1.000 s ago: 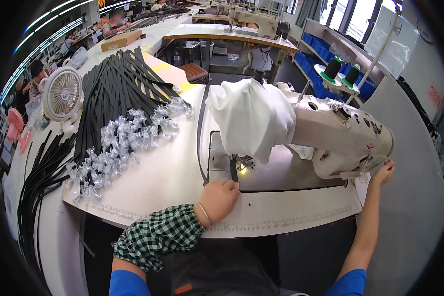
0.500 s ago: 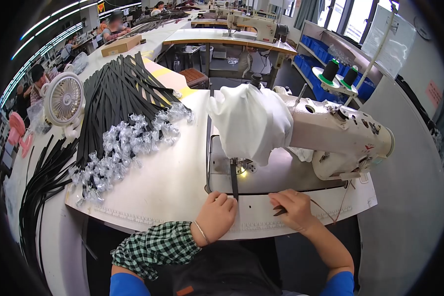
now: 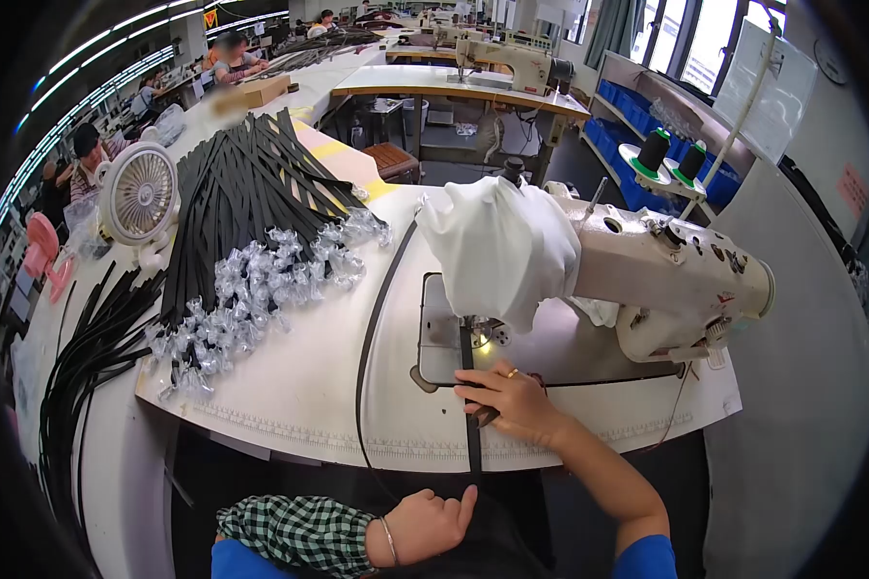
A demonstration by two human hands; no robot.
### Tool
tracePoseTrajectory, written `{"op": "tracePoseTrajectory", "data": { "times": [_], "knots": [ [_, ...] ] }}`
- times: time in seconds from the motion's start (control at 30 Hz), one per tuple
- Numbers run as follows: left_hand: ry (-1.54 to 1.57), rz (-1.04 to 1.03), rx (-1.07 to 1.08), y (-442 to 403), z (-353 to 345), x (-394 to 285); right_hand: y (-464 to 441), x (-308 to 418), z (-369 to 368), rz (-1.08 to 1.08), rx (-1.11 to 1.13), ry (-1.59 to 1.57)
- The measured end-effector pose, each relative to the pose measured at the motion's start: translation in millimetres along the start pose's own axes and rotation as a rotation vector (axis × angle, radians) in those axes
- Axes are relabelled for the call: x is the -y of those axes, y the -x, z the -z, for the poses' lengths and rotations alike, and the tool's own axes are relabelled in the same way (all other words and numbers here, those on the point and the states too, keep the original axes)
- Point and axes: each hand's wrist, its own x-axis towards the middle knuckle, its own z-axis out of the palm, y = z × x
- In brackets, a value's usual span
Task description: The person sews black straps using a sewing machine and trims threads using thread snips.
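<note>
A narrow black strap (image 3: 473, 449) runs from under the covered head of the sewing machine (image 3: 637, 251) down over the table's front edge. Its lower part is pinched in my left hand (image 3: 425, 528), closed below the edge. A further black length (image 3: 363, 372) curves along the table to the left, its lower end leading towards that same hand. My right hand (image 3: 517, 403) is at the strap just in front of the metal bed (image 3: 441, 338), fingers reaching across it. Tucked in its curled fingers is a small dark brown tool (image 3: 487, 416) whose kind I cannot make out.
Left of the machine lies a heap of black straps (image 3: 251, 183) with plastic-wrapped ends (image 3: 261, 275). More loose black strips (image 3: 87, 357) hang at the far left, near a white fan (image 3: 140, 198) and a pink fan (image 3: 43, 253). Thread cones (image 3: 653, 151) stand at the right. People sit farther back.
My left hand has moved down towards me, past the table edge, with the strap. My right hand has moved left onto the strap. The left strap length now bows outward.
</note>
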Motion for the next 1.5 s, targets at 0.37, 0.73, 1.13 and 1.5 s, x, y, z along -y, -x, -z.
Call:
{"op": "tracePoseTrajectory", "data": {
  "times": [0.37,0.73,1.13,1.5],
  "knots": [
    [1.035,0.382,0.071,46,-116,-3,1,5,-1,0.058,-0.084,0.058],
    [0.767,0.105,-0.464,33,-68,-33,4,10,5,0.191,-0.017,0.028],
    [0.783,-0.357,0.206,18,-4,57,4,9,6,0.201,0.013,0.058],
    [-0.247,0.761,-0.409,-29,23,399,-1,17,7,0.170,0.016,0.056]
  ]
}}
